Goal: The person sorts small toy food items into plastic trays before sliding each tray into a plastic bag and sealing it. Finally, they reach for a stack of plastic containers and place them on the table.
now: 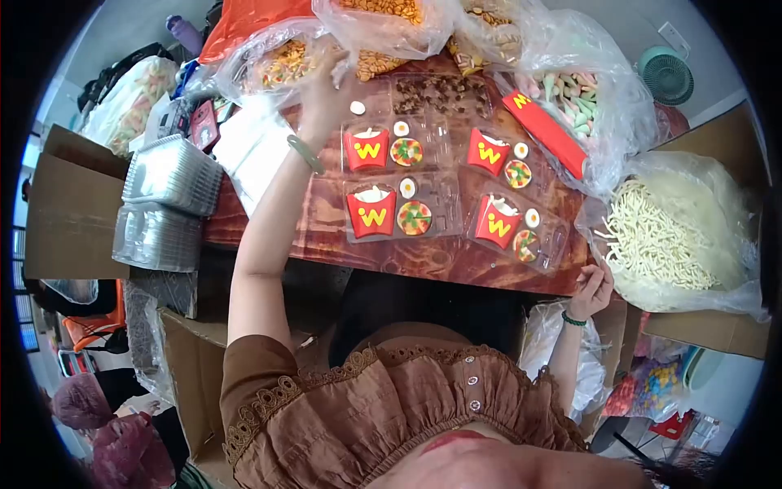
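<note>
At the mouth of a clear bag of small orange and yellow pieces [285,65], my left hand [324,96] is stretched out, fingers slightly blurred and apart, holding nothing visible. My right hand [593,290] rests at the table's right front edge, fingers curled with nothing visible in them, near a bag of pale strands [656,240]. Between the hands lie several clear trays with red "W" cartons [371,211], egg-like pieces [408,188] and round pizza-like pieces [414,218]. One white piece [358,107] lies apart on the table.
Stacked clear containers [167,183] stand left, beside white sheets [257,151] and a phone [204,124]. Behind the trays are brown pieces [440,95], a long red pack [544,134] and a bag of pastel pieces [574,102]. People [134,448] are at lower left.
</note>
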Tool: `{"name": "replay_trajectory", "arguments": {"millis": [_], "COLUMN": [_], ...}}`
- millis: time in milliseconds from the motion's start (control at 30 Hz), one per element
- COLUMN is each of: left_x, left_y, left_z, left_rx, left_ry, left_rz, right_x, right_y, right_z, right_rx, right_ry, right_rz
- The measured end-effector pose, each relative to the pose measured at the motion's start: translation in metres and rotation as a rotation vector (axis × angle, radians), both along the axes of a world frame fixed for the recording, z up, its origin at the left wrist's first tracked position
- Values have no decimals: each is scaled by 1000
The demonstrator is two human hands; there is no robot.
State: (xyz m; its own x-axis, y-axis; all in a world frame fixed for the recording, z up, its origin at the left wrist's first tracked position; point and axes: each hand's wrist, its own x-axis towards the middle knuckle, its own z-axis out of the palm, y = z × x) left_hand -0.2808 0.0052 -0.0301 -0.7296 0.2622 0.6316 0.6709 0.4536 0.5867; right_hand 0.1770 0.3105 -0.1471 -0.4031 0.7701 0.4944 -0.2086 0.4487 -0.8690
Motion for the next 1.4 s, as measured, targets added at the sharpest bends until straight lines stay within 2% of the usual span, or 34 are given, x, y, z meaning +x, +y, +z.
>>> {"name": "replay_trajectory", "arguments": {"millis": [67,167,200,267,367,400,433,467,567,600,700,733,800,833,933,967,1000,1067,1100,1167,1200,1267,1300,1333,1400], "left_x": [-44,-119,-129,-150,-198,-197,-189,-194,-213,-212,-208,-204,-196,-192,-196,-200,-197,-191,-179,-142,-122,-37,-11,20,91], "left_y": [-17,-45,-47,-50,-54,-49,-40,-40,-51,-53,-64,-66,-67,-70,-78,-80,-80,-77,-73,-66,-61,-22,-8,7,35], "left_z": [2,-5,-4,-4,-56,-56,-45,-51,-71,-73,-67,-67,-69,-71,-78,-82,-79,-75,-64,-37,-27,2,3,3,8], "left_rx": [82,-200,-197,-667,-653,-665,-815,-812,-455,-463,-31,-34,295,356,296,465,469,836,836,1092,1094,1023,893,761,447], "left_ry": [-24,-82,-80,-220,-195,-194,-227,-232,-233,-242,-286,-287,-336,-329,-220,-347,-344,-561,-557,-779,-865,-1137,-1161,-1140,-1053], "left_rz": [160,393,392,455,340,270,336,332,351,346,406,409,326,288,348,290,287,200,195,-123,-277,-513,-629,-728,-848], "right_x": [4,5,5,7,5,3,1,0,2,2,2,2,2,3,5,6,7,7,7,8,-1,-36,-50,-74,-106], "right_y": [6,6,8,13,11,10,8,9,9,9,12,12,14,15,18,19,17,14,12,6,-3,-26,-33,-56,-66], "right_z": [-10,-15,-18,-21,-21,-20,-16,-15,-14,-14,-16,-15,-16,-16,-19,-19,-17,-11,-6,10,24,72,82,116,146], "right_rx": [-5,-36,-33,-26,-56,-73,-64,-60,-55,-58,-55,-67,-81,-84,-94,-101,-97,-55,-55,13,39,15,7,-5,177], "right_ry": [-20,-51,-49,-62,-99,-129,-144,-149,-209,-223,-233,-219,-204,-211,-209,-205,-201,-206,-200,-278,-212,-215,-258,-238,-269], "right_rz": [-31,-56,-57,-18,-15,-19,-24,-27,-18,-21,-14,-7,1,10,41,60,58,61,59,81,107,295,318,405,550]}}
